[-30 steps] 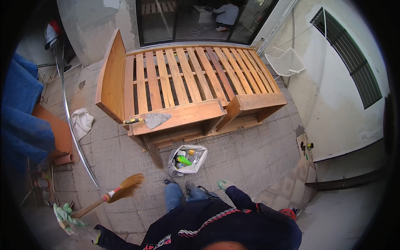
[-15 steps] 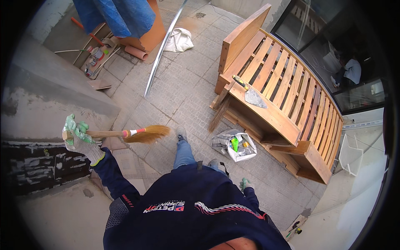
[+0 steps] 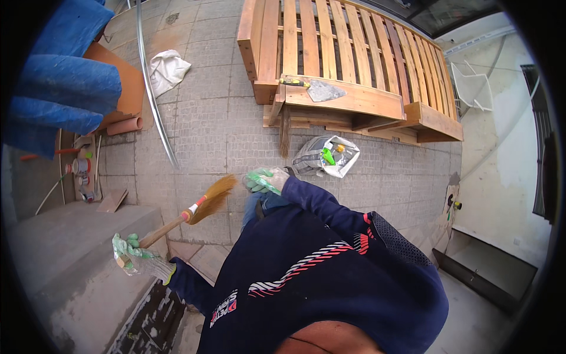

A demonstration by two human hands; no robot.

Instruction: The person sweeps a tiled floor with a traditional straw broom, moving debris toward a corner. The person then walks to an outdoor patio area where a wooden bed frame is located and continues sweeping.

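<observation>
My left hand (image 3: 134, 258), in a green and white work glove, grips the wooden handle of a small straw brush (image 3: 207, 199) low at the left, above a grey concrete step (image 3: 59, 259). The brush has a red band and points up and right. My right hand (image 3: 266, 180), gloved the same way, is raised in front of my chest. Its fingers reach toward the bristle tips, and I see nothing in it. My dark blue sweater fills the lower middle.
A slatted wooden pallet bench (image 3: 365, 103) stands ahead with a trowel (image 3: 321, 90) on its front board. On the paving lie a white bag (image 3: 339, 168) holding green items, a white cloth (image 3: 167, 68) and a thin bent metal strip (image 3: 150, 88). A blue tarp (image 3: 59, 82) and orange pipe (image 3: 124, 125) are on the left.
The view has swung, so the bench is now at the upper right. My left hand has kept hold of the brush throughout. My right hand has come up beside the bristles.
</observation>
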